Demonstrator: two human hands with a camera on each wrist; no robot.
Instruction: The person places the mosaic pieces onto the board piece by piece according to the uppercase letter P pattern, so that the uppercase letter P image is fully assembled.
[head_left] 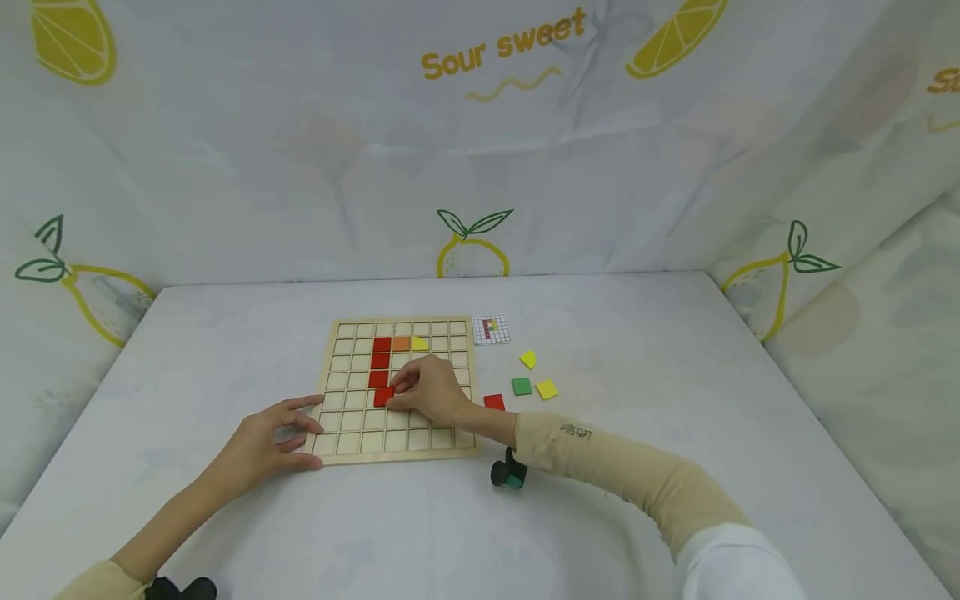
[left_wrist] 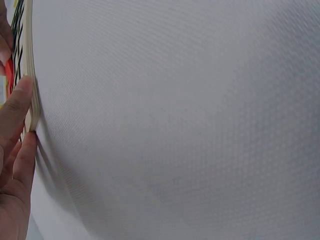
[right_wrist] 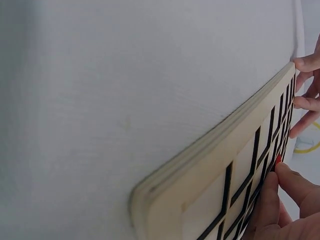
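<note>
My right hand [head_left: 435, 390] pinches a red square tile [head_left: 383, 397] between thumb and fingertips, low over the wooden grid board [head_left: 397, 457]. The tile sits slightly askew below a column of red tiles [head_left: 380, 361] on the board. An orange tile [head_left: 402, 343] and a yellow quarter-round tile [head_left: 420, 343] lie beside the top red one. My left hand [head_left: 266, 439] rests its fingertips along the board's left edge, thumb at the near corner. The left wrist view shows fingers [left_wrist: 19, 107] at that corner. In the right wrist view, the held tile [right_wrist: 278, 159] is mostly hidden.
Right of the board lie a red tile [head_left: 494, 402], a green tile [head_left: 522, 387], a yellow square tile [head_left: 547, 389] and a yellow rounded piece [head_left: 528, 359]. A small printed pattern card [head_left: 491, 329] touches the board's far right corner. White cloth [head_left: 637, 350] covers the table.
</note>
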